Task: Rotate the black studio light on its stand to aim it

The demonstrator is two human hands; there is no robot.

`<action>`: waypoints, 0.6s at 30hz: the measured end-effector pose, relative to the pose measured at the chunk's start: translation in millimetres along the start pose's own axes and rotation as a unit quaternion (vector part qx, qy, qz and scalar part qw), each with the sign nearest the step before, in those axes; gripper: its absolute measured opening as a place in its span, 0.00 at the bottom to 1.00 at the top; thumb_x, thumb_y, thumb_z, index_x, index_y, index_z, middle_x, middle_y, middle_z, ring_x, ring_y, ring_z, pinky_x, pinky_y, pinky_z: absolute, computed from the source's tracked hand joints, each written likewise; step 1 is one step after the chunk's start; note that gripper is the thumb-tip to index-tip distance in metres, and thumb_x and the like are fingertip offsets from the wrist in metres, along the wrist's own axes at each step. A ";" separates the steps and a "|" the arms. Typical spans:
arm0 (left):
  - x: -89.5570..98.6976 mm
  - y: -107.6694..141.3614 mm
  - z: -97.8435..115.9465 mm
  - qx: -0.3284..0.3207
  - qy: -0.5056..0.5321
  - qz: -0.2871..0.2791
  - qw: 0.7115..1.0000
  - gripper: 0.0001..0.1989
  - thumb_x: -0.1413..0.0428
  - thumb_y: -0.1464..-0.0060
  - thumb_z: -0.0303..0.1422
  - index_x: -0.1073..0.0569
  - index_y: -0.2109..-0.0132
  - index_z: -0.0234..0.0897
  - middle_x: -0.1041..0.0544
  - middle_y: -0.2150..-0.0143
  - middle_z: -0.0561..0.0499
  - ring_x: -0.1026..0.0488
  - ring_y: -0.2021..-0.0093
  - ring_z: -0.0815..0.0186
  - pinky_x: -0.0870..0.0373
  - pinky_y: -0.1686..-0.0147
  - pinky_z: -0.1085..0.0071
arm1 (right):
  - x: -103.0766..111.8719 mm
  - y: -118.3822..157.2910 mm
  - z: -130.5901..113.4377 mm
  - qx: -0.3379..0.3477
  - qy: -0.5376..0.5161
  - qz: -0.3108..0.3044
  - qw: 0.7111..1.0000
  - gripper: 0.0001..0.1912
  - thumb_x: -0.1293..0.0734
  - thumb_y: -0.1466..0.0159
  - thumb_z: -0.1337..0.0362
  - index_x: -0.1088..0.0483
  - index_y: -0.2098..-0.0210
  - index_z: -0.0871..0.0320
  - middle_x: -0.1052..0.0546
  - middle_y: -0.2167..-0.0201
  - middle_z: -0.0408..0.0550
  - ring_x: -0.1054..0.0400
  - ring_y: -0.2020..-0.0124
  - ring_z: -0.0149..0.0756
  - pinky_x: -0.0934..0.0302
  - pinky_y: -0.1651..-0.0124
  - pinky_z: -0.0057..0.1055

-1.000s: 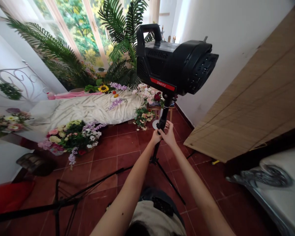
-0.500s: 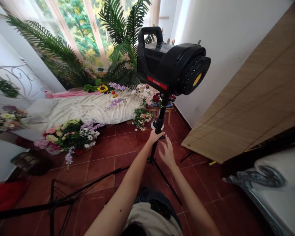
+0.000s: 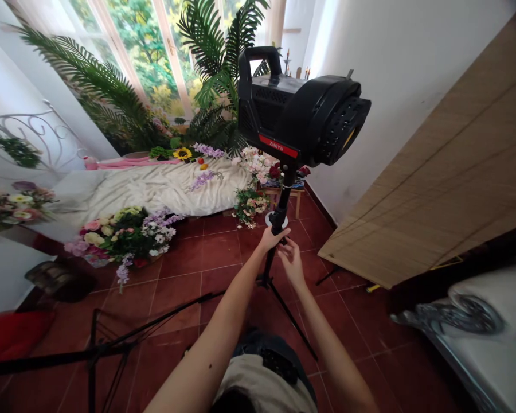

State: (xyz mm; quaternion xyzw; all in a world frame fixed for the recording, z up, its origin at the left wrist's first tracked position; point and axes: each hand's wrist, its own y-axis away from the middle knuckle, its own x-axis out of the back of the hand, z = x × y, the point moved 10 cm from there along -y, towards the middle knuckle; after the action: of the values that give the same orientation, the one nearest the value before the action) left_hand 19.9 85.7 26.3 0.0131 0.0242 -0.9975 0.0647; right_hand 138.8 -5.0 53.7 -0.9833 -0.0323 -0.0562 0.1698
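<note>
Fingers of the left hand (image 3: 269, 240): clasped round the pole of the light stand (image 3: 268, 265), thumb across it. Fingers of the right hand (image 3: 294, 267): bent, tips at a dark fitting (image 3: 283, 241) just below that thumb; whether they pinch it cannot be told. Arms: both outstretched, converging at the pole. Light stand: legs spread on red tiled floor (image 3: 221, 249). Studio lamp (image 3: 275, 115): black, red-labelled, atop the stand, front turned right. Flower arrangement (image 3: 124, 235): before the bed's near edge. Bed (image 3: 167, 189): cream-draped. Sunflower (image 3: 183, 154): at the bed's far edge.
</note>
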 end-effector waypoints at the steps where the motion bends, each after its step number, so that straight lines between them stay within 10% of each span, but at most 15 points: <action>1: -0.4 0.5 1.2 -0.002 -0.007 -0.004 1.000 0.20 0.37 0.64 0.45 0.29 0.70 0.31 0.29 0.75 0.51 0.33 0.75 0.71 0.33 0.70 0.72 | 3.0 -0.8 -1.8 -0.001 0.005 0.003 1.000 0.26 0.40 0.38 0.61 0.46 0.42 0.56 0.30 0.52 0.54 0.34 0.51 0.39 0.39 0.48 0.41; 9: -0.9 5.9 6.2 -0.019 -0.022 -0.015 0.999 0.21 0.38 0.62 0.46 0.28 0.68 0.31 0.28 0.74 0.50 0.32 0.73 0.70 0.33 0.68 0.71 | 25.1 -8.3 -31.4 0.102 0.276 0.025 0.955 0.22 0.41 0.38 0.61 0.39 0.45 0.54 0.38 0.45 0.54 0.48 0.41 0.43 0.51 0.41 0.48; 18: -0.3 8.7 4.0 -0.011 -0.001 -0.014 1.000 0.22 0.38 0.62 0.46 0.28 0.66 0.32 0.28 0.72 0.51 0.32 0.73 0.70 0.33 0.69 0.71 | 29.1 -2.3 -37.9 0.114 0.319 0.054 0.939 0.21 0.40 0.38 0.59 0.39 0.45 0.53 0.41 0.43 0.55 0.48 0.42 0.44 0.49 0.42 0.47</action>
State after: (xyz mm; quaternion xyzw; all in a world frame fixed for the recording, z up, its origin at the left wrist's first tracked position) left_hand 21.3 77.0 29.9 0.0109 0.0356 -0.9980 0.0512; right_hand 163.7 -14.4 93.4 -0.8880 0.0706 -0.3536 0.2854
